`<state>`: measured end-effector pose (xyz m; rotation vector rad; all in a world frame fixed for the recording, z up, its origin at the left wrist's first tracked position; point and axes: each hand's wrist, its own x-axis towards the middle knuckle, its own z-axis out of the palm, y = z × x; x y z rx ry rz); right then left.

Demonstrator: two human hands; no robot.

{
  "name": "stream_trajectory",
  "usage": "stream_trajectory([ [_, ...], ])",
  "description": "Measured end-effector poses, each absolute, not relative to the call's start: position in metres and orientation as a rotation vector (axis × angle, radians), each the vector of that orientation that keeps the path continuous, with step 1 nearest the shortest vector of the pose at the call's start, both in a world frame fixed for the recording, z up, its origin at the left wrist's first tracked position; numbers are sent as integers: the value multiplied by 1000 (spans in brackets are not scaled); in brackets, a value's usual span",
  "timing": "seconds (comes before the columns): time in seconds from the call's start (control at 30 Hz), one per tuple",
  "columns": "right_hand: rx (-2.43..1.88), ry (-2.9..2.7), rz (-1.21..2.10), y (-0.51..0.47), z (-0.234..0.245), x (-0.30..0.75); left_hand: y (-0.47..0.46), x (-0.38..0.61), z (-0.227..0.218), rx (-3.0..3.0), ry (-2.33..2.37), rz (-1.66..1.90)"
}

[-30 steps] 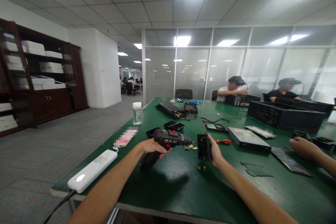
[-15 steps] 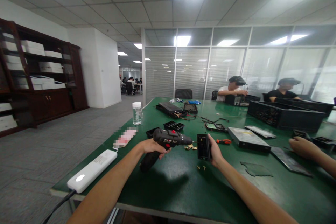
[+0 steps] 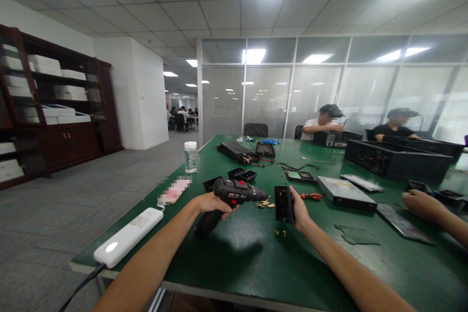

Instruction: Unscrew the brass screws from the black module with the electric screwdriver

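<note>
My left hand (image 3: 211, 203) is closed round the grip of a black and red electric screwdriver (image 3: 234, 193), its nose pointing right above the green table (image 3: 252, 258). My right hand (image 3: 300, 212) holds a small black rectangular part (image 3: 282, 204) upright on the table, just right of the tool's tip. Small brass screws (image 3: 281, 233) lie below the part, and more brass bits (image 3: 265, 204) sit between tool and part.
A white power strip (image 3: 127, 236) lies at the table's left edge, with a pink phone (image 3: 174, 191) and a clear jar (image 3: 190, 157) beyond. An optical drive (image 3: 345, 194), an orange screwdriver (image 3: 312, 196), black trays and computer cases fill the far side. A co-worker's hand (image 3: 422, 204) rests at right.
</note>
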<state>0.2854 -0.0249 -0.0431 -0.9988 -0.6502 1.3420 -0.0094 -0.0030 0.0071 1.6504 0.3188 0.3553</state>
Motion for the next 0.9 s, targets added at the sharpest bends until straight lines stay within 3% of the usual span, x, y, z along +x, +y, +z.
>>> stream_trajectory([
  [0.9, -1026, -623, 1337, -31, -36, 282, -5, -9, 8, 1675, 315, 370],
])
